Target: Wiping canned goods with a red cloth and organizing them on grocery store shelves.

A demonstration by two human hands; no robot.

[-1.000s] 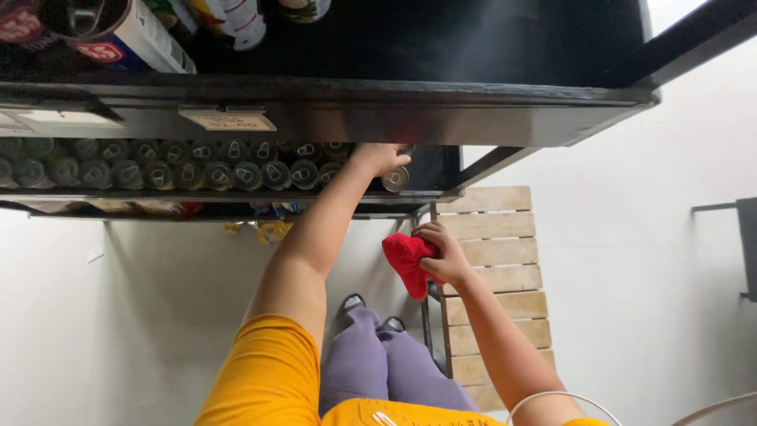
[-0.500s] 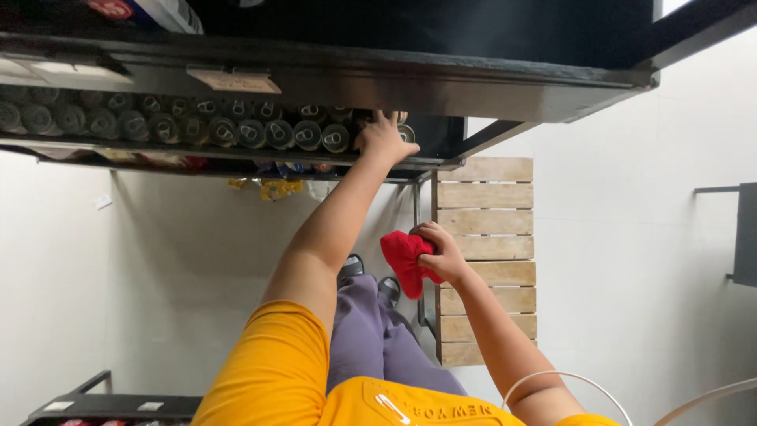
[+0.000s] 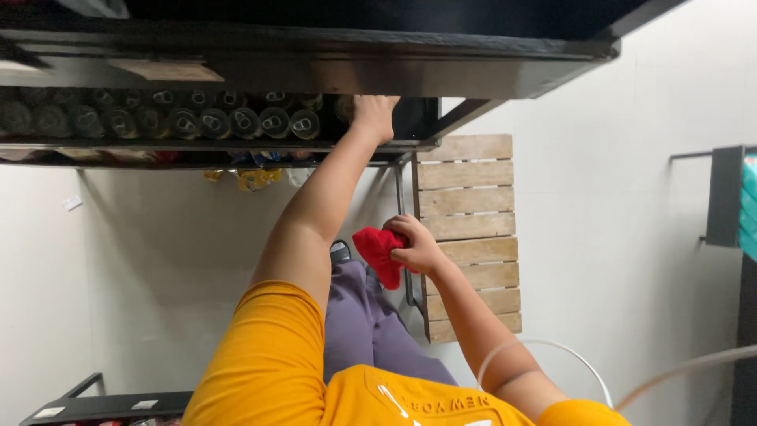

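My left hand [image 3: 372,115] reaches up into a black shelf [image 3: 441,77], at the right end of a row of several metal cans [image 3: 236,122] lying with their tops toward me. Its fingers are inside the shelf, next to a can [image 3: 344,107] that is half hidden, so I cannot see whether they grip it. My right hand [image 3: 419,246] is lower, in front of a wooden slat panel, and holds a bunched red cloth [image 3: 378,254]. My orange sleeve and grey trousers fill the lower middle.
A wooden slat panel [image 3: 469,181] leans by the shelf's metal leg [image 3: 400,197]. A low black shelf [image 3: 102,406] sits at bottom left. A dark rack [image 3: 725,197] stands at the right edge. A white cable [image 3: 552,345] loops near my right arm.
My left hand has pushed further into the shelf at the end of the can row. The view has tilted down a little. The right hand still holds the red cloth.
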